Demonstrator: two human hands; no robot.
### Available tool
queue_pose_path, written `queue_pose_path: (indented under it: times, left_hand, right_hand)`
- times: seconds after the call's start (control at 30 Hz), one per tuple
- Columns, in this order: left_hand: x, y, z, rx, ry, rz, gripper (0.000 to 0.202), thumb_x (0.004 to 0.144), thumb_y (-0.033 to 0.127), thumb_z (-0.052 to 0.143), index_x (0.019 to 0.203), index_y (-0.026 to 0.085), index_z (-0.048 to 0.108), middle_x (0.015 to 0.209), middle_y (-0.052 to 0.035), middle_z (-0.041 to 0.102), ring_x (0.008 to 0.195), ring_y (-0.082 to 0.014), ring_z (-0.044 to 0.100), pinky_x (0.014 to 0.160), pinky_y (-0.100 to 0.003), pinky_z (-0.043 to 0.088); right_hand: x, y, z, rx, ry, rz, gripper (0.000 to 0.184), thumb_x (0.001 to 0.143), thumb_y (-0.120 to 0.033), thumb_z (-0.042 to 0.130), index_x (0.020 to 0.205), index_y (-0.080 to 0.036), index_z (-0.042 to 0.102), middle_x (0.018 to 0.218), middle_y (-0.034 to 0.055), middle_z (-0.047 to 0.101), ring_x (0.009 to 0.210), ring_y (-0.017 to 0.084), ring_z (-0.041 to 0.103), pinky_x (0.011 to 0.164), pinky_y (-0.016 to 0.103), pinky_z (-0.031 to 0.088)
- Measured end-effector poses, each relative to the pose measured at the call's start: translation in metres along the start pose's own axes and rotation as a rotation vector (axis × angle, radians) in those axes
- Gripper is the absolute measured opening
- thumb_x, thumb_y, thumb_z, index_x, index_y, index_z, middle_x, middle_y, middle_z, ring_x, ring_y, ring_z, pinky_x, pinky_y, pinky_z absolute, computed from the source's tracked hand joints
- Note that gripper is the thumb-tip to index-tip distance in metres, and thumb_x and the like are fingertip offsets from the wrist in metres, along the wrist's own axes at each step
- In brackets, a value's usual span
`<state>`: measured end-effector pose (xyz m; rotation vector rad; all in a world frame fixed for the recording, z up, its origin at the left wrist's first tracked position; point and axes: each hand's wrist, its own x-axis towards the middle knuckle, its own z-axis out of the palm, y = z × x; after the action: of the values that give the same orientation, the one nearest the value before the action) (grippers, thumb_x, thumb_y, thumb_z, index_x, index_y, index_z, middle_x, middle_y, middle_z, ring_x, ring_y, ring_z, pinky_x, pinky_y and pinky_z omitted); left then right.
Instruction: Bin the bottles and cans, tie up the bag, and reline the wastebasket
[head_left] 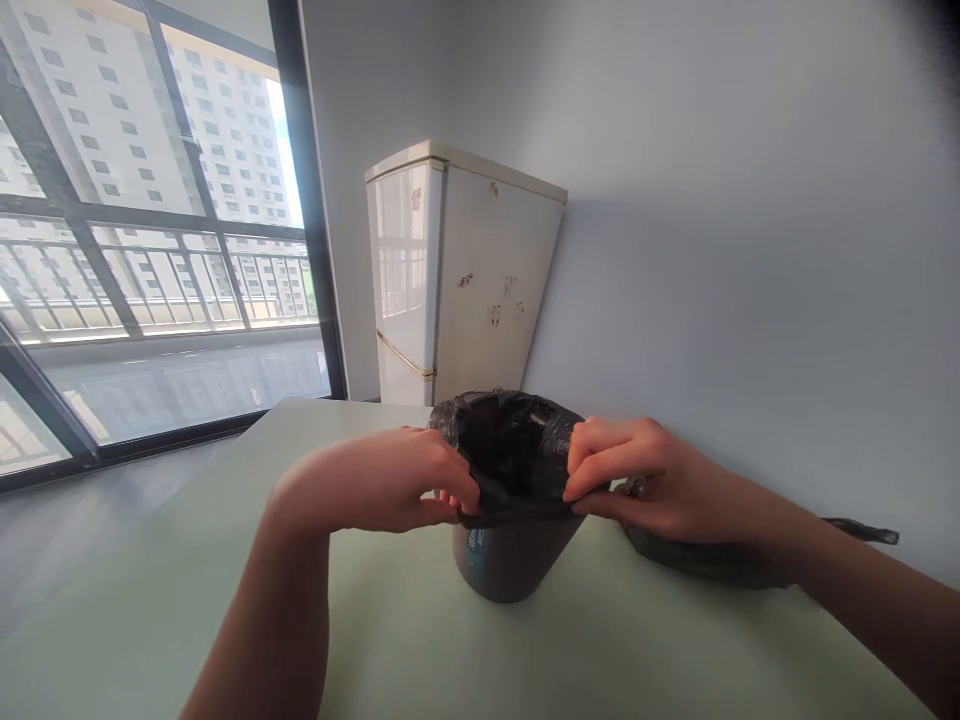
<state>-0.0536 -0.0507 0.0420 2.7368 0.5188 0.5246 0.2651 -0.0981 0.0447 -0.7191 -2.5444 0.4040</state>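
Head cam: bin (514, 565) rim hidden by bag (504, 450)

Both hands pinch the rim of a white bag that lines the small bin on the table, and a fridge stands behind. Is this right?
Not quite: the bag is black, not white. In the head view the left hand and the right hand pinch its rim where it lines the small bin on the table, and a fridge stands behind.
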Motion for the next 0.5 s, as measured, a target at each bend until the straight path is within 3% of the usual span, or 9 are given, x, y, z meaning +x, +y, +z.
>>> queue_pose_path:
  times: [0.13,0.23,0.33,0.5]
  left_hand:
    - [0.002,-0.002,0.002,-0.112,-0.18,0.01,0.022,0.096,0.022,0.063,0.085,0.033,0.079,0.085,0.0017,0.078,0.076,-0.0185,0.071,0.08,-0.033,0.055]
    - [0.001,-0.001,0.003,-0.073,-0.234,-0.057,0.023,0.094,0.017,0.062,0.089,0.032,0.079,0.092,0.0023,0.08,0.084,-0.0194,0.073,0.082,-0.033,0.055]
    - [0.0,-0.002,0.005,-0.026,-0.24,-0.111,0.023,0.091,0.013,0.062,0.09,0.03,0.078,0.095,0.0027,0.08,0.088,-0.0201,0.073,0.077,-0.032,0.054]
    - [-0.001,-0.007,0.008,-0.053,-0.213,-0.11,0.024,0.09,0.013,0.064,0.094,0.031,0.079,0.097,0.0039,0.081,0.089,-0.0196,0.073,0.077,-0.031,0.053]
  right_hand:
    - [-0.009,-0.006,0.0,-0.049,0.036,-0.011,0.011,0.101,-0.016,0.06,0.098,-0.023,0.068,0.095,0.0053,0.066,0.08,0.015,0.059,0.07,0.029,0.048]
    - [-0.022,-0.002,-0.001,-0.149,0.036,-0.041,0.011,0.101,-0.015,0.061,0.101,-0.025,0.064,0.083,0.0014,0.062,0.073,0.015,0.053,0.068,0.03,0.045]
    - [-0.035,0.005,0.001,-0.204,0.083,-0.027,0.013,0.1,-0.015,0.062,0.105,-0.027,0.064,0.07,-0.0021,0.055,0.065,0.015,0.046,0.061,0.03,0.041]
    - [-0.057,0.018,0.014,-0.145,0.009,0.03,0.017,0.1,-0.016,0.061,0.11,-0.028,0.067,0.075,-0.0004,0.064,0.068,0.017,0.056,0.064,0.032,0.045]
